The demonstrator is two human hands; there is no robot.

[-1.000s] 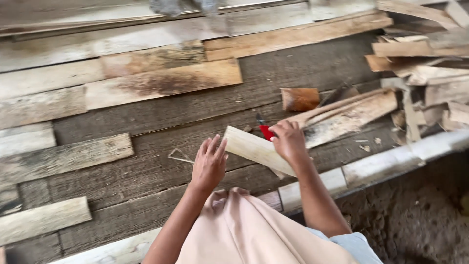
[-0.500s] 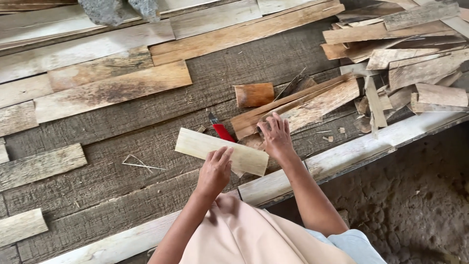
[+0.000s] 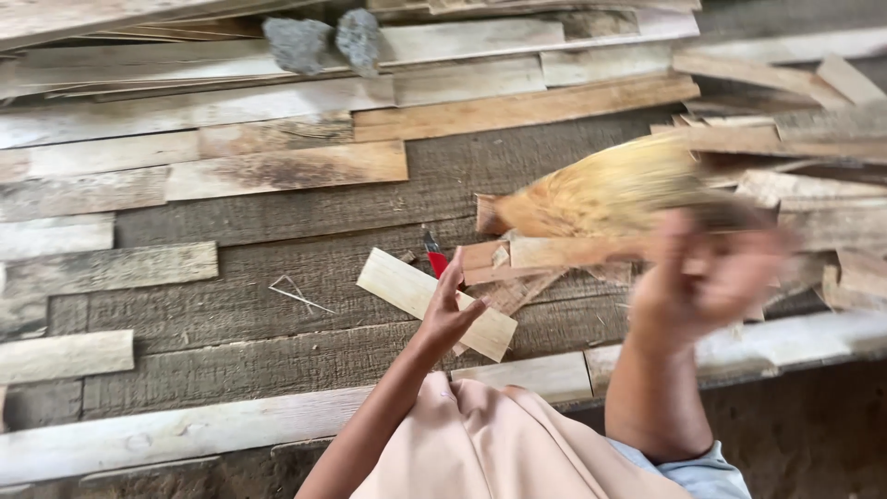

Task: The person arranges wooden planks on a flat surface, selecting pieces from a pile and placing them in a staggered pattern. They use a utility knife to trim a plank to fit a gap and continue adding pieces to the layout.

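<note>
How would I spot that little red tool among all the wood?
Find the dark plank floor, then the pale board under the left hand. The red-handled tool lies just beyond that board's far edge. It is the only bright red thing among brown and grey wood.

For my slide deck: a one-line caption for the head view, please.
Left hand rests on a pale wood strip; blurred right hand lifts a wood piece.

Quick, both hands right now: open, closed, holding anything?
Left hand: open, resting on the pale wood strip.
Right hand: raised with a blurred wood piece; grip cannot be told.
</note>
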